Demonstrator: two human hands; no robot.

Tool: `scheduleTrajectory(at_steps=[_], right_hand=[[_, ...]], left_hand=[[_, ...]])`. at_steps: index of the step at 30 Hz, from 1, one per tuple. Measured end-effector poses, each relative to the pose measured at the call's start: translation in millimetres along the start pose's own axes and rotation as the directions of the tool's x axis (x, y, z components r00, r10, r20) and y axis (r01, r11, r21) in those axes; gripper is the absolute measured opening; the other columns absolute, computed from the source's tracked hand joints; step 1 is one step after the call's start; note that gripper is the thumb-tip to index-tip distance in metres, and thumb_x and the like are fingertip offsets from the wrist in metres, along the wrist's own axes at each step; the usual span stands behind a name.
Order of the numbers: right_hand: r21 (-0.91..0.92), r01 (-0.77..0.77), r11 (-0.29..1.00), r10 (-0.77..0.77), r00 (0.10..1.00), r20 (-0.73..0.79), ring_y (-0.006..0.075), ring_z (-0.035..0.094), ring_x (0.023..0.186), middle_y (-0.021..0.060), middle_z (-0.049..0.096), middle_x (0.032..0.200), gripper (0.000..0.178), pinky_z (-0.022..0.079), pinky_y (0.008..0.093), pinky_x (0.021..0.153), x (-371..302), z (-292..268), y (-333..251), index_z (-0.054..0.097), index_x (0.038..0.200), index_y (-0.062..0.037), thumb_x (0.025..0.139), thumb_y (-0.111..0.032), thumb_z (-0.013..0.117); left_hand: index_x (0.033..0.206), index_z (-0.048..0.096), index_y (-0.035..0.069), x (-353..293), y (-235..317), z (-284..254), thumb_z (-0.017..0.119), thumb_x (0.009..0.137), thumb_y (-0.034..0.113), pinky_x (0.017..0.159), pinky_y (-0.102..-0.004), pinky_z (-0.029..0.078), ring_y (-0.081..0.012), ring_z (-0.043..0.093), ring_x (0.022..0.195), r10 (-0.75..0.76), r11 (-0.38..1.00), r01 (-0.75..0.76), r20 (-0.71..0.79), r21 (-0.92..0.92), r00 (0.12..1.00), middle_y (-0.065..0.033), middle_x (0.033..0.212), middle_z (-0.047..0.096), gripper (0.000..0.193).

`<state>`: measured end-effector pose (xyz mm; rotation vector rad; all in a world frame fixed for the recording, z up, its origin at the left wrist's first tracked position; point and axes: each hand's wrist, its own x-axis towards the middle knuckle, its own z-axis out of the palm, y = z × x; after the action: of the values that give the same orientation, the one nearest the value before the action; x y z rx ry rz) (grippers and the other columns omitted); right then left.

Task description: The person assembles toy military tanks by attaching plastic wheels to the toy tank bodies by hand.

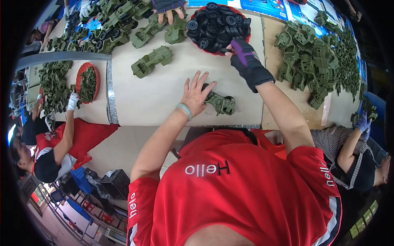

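My left hand [196, 97] lies on the tabletop with its fingers spread. Its thumb reaches across one end of a green toy vehicle [221, 104], and a black wheel shows between thumb and forefinger. My right hand [242, 54], in a black and purple fingerless glove, is at the near edge of a red bowl [248, 36] heaped with black toy wheels [217, 25]. Its bare fingertips pinch one black wheel [225, 51] at the rim. Another green toy vehicle body [152, 61] sits farther off to the left.
Green vehicle parts [308, 57] are piled at the right, and assembled green vehicles [119, 24] at the far left. Across the table a co-worker's gloved hand [169, 8] is over green bodies. Another co-worker [53, 151] works at the left beside a red basket [97, 86].
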<state>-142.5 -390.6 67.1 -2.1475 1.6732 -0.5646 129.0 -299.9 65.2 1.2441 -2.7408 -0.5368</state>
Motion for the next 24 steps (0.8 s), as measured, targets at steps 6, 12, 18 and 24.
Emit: scheduleTrajectory(at_steps=[6,12,18,24], right_hand=[[0.885,-0.463,0.039,0.426,0.809,0.405,0.0143,0.064,0.092,0.0035,0.066,0.102,0.018,0.050,0.0297,0.082,-47.3,-2.1,6.9,0.064,0.109,-0.0067,0.098,-0.018,0.074],[0.071,-0.152,0.986,0.155,0.987,-0.040,0.0302,0.068,0.096,0.0125,0.068,0.107,0.031,0.053,0.0412,0.085,-96.1,-16.2,11.1,0.065,0.108,-0.0092,0.081,-0.011,0.080],[-0.197,0.066,0.978,-0.011,0.963,0.271,0.0368,0.065,0.103,0.0142,0.067,0.110,0.032,0.052,0.0487,0.088,-123.2,-6.0,21.3,0.064,0.103,-0.0122,0.073,-0.013,0.077],[-0.159,-0.018,0.987,0.075,0.930,0.359,0.0367,0.065,0.100,0.0158,0.067,0.106,0.032,0.053,0.0478,0.088,-109.0,-17.9,18.2,0.064,0.106,-0.0092,0.078,-0.012,0.079]], left_hand=[[0.158,0.040,0.025,9.2,-5.0,10.3,0.090,0.075,0.030,0.110,-0.0556,0.043,-0.0374,0.054,0.131,-0.065,0.982,0.128,0.388,-0.138,0.919,-0.0150,0.142,0.049,0.098],[0.155,0.044,0.026,-22.3,27.6,24.2,0.090,0.073,0.040,0.105,-0.0555,0.047,-0.0374,0.055,0.127,-0.300,0.931,0.351,0.341,-0.097,0.891,-0.0165,0.144,0.047,0.095],[0.150,0.049,0.024,-30.8,33.0,30.0,0.092,0.071,0.032,0.098,-0.0547,0.054,-0.0392,0.054,0.126,-0.281,0.943,0.309,0.205,-0.123,0.938,-0.0171,0.150,0.039,0.090],[0.137,0.056,0.019,-31.9,20.9,53.8,0.081,0.072,0.007,0.091,-0.0503,0.056,-0.0381,0.057,0.120,-0.211,0.965,0.232,0.156,-0.127,0.965,-0.0164,0.137,0.047,0.070]])
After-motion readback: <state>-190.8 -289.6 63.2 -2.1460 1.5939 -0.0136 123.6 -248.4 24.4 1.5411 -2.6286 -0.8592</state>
